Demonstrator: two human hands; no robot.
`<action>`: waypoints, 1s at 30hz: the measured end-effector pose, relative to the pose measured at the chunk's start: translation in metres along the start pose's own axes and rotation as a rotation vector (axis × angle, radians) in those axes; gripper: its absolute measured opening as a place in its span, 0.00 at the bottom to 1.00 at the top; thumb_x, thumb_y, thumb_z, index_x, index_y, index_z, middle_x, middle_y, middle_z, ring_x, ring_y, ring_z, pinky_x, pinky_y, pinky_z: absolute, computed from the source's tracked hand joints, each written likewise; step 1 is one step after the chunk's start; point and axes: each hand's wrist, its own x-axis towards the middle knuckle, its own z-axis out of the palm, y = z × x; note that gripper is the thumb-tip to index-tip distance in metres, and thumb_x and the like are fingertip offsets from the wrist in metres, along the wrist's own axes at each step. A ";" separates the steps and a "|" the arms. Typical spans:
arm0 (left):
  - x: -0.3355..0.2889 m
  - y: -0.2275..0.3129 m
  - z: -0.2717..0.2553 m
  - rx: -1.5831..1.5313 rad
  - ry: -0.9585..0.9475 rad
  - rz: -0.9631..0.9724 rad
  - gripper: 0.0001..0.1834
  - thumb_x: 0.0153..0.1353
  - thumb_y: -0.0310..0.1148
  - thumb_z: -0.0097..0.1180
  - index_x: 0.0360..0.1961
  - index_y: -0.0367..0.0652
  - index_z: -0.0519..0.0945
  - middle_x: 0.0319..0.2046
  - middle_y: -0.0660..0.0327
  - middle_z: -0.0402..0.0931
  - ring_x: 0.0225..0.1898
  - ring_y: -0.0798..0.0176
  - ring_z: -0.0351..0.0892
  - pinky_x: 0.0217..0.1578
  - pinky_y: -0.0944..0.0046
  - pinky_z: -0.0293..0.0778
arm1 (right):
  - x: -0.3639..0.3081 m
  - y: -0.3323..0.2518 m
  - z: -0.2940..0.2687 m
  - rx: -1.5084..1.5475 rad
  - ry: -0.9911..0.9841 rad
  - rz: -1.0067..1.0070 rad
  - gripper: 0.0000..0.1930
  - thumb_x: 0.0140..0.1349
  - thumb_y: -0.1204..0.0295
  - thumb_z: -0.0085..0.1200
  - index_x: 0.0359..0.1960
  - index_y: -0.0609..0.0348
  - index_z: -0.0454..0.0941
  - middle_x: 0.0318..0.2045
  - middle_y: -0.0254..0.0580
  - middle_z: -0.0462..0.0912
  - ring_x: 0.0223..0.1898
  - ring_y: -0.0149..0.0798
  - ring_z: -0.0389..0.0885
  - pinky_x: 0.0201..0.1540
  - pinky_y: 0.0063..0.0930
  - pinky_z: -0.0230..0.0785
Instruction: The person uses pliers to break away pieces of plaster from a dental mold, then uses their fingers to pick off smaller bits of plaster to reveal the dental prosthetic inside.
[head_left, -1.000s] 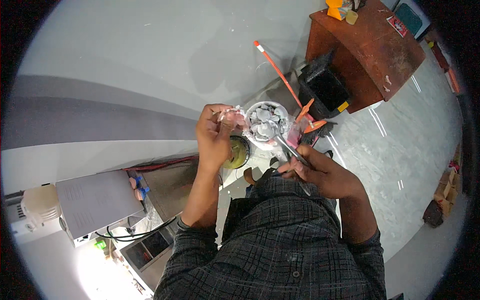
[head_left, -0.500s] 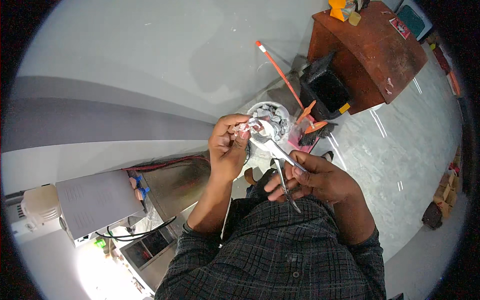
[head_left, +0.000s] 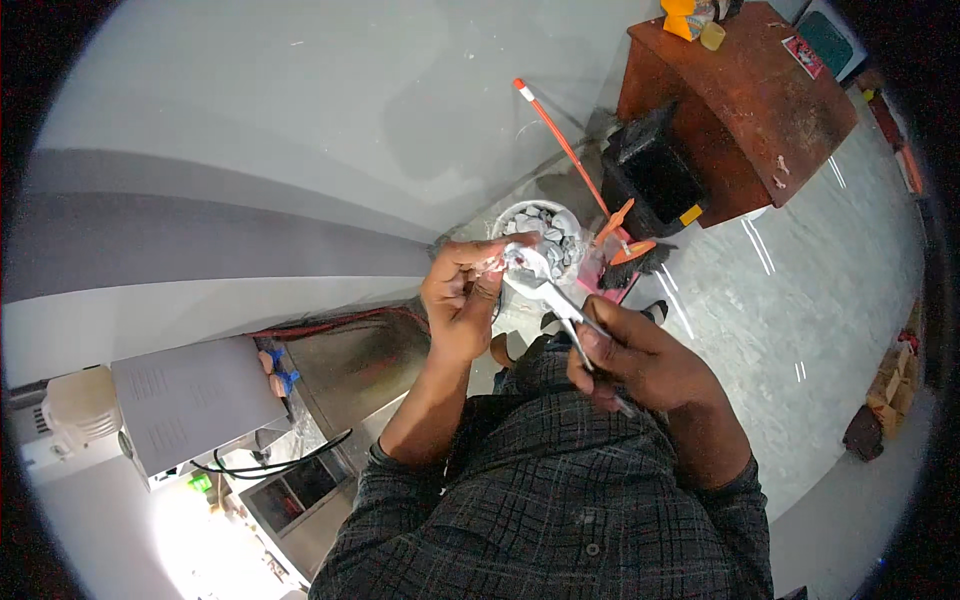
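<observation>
My left hand [head_left: 458,305] is closed, pinching a small white-and-pink lump [head_left: 494,264] between thumb and fingers. The silvery pliers [head_left: 556,298] have large rounded jaws that meet the lump at my left fingertips. My right hand [head_left: 645,355] grips both handles, which lie nearly together. Fingers and jaws cover much of the lump, so its exact kind cannot be told. Just beyond the jaws, on the floor, a white bucket [head_left: 503,222] holds several greyish-white broken chunks [head_left: 545,222].
A black bin [head_left: 655,170] stands against a brown wooden desk [head_left: 750,90] at the far right. An orange-handled broom [head_left: 562,145] leans near a pink dustpan [head_left: 592,272]. To the left are a grey metal box [head_left: 200,405] and black cables [head_left: 290,470].
My right hand has squeezed the spread plier handles close together. The jaws have closed in on the lump at my left fingertips, and my left hand has barely shifted.
</observation>
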 end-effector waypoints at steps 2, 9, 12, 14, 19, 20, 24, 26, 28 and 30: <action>0.001 0.003 0.001 0.037 0.008 -0.032 0.06 0.71 0.24 0.48 0.47 0.36 0.72 0.46 0.39 0.80 0.50 0.49 0.82 0.52 0.54 0.76 | 0.001 0.004 -0.002 -0.001 0.013 -0.005 0.14 0.77 0.59 0.38 0.40 0.58 0.64 0.26 0.35 0.76 0.20 0.27 0.71 0.22 0.22 0.65; -0.005 0.006 0.010 0.454 0.079 0.170 0.16 0.67 0.20 0.53 0.55 0.31 0.73 0.46 0.50 0.82 0.49 0.65 0.79 0.50 0.67 0.73 | 0.005 0.014 0.004 0.233 0.000 -0.090 0.14 0.77 0.62 0.38 0.49 0.62 0.66 0.32 0.40 0.79 0.26 0.29 0.78 0.29 0.26 0.72; -0.010 0.007 0.015 0.437 0.133 0.181 0.17 0.66 0.20 0.54 0.56 0.30 0.74 0.44 0.52 0.82 0.46 0.67 0.79 0.47 0.70 0.73 | 0.010 0.025 0.006 0.099 0.036 -0.170 0.16 0.77 0.62 0.38 0.52 0.64 0.65 0.35 0.42 0.80 0.30 0.31 0.81 0.33 0.28 0.74; -0.012 0.010 0.016 0.456 0.132 0.165 0.16 0.66 0.19 0.55 0.55 0.29 0.75 0.42 0.53 0.82 0.43 0.69 0.79 0.45 0.70 0.73 | 0.011 0.027 0.006 -0.009 0.059 -0.183 0.15 0.77 0.62 0.38 0.50 0.64 0.65 0.35 0.42 0.81 0.29 0.31 0.81 0.32 0.28 0.74; -0.009 0.013 0.013 0.466 0.125 0.068 0.14 0.66 0.21 0.56 0.52 0.31 0.79 0.41 0.54 0.83 0.39 0.69 0.81 0.42 0.70 0.74 | 0.010 0.027 0.004 -0.270 0.150 -0.144 0.13 0.75 0.63 0.42 0.45 0.63 0.64 0.30 0.47 0.81 0.29 0.39 0.82 0.32 0.32 0.73; -0.008 0.015 0.011 0.450 0.115 0.041 0.13 0.66 0.21 0.56 0.51 0.32 0.79 0.41 0.55 0.83 0.39 0.70 0.81 0.42 0.71 0.74 | 0.010 0.025 0.007 -0.393 0.205 -0.141 0.13 0.75 0.64 0.43 0.44 0.63 0.63 0.29 0.48 0.81 0.29 0.41 0.83 0.32 0.34 0.73; -0.008 0.025 0.004 0.553 0.056 -0.054 0.13 0.63 0.19 0.54 0.49 0.32 0.80 0.42 0.50 0.83 0.43 0.61 0.83 0.46 0.65 0.76 | 0.009 0.028 0.010 -0.454 0.256 -0.154 0.13 0.73 0.64 0.46 0.43 0.63 0.62 0.28 0.57 0.80 0.32 0.55 0.84 0.35 0.45 0.72; 0.003 0.026 -0.004 0.748 -0.077 0.202 0.15 0.60 0.16 0.52 0.49 0.32 0.81 0.43 0.47 0.82 0.45 0.54 0.84 0.49 0.61 0.76 | 0.007 0.027 0.010 -0.584 0.292 -0.181 0.14 0.73 0.63 0.45 0.42 0.63 0.62 0.29 0.61 0.79 0.35 0.62 0.82 0.36 0.49 0.71; 0.005 0.033 -0.001 0.807 -0.094 0.270 0.16 0.57 0.14 0.51 0.47 0.29 0.80 0.44 0.44 0.82 0.49 0.47 0.83 0.52 0.55 0.75 | 0.004 0.024 0.011 -0.650 0.315 -0.185 0.14 0.73 0.63 0.46 0.43 0.63 0.63 0.30 0.64 0.79 0.38 0.66 0.80 0.37 0.52 0.69; 0.005 0.034 -0.003 0.837 -0.114 0.329 0.18 0.53 0.13 0.49 0.46 0.27 0.80 0.44 0.42 0.82 0.51 0.43 0.82 0.54 0.51 0.74 | 0.001 0.020 0.014 -0.653 0.321 -0.168 0.14 0.73 0.62 0.46 0.43 0.63 0.63 0.31 0.67 0.78 0.41 0.70 0.78 0.38 0.55 0.68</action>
